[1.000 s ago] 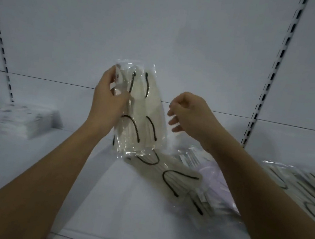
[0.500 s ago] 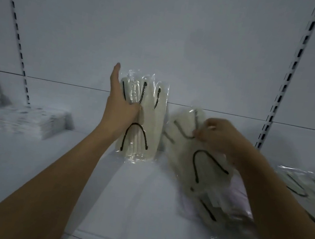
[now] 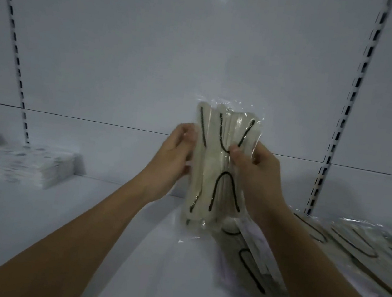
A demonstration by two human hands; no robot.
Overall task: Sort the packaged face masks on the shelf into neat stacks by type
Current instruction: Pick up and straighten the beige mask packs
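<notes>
While both hands, left (image 3: 174, 155) and right (image 3: 256, 173), pinch the upright packs (image 3: 220, 166) between them above the shelf (image 3: 79, 232), the slick wrappers could slide apart and spill onto the loose pile (image 3: 351, 246) beside the right hand.

Left hand (image 3: 173, 154), right hand (image 3: 255, 171) raised, fingers curled, each grip closed.

White shelf (image 3: 79, 227): neat stack of white packs (image 3: 31, 164) far left; loose clear-wrapped masks with black loops (image 3: 351, 246) strewn right, overlapping, toward near edge.
</notes>
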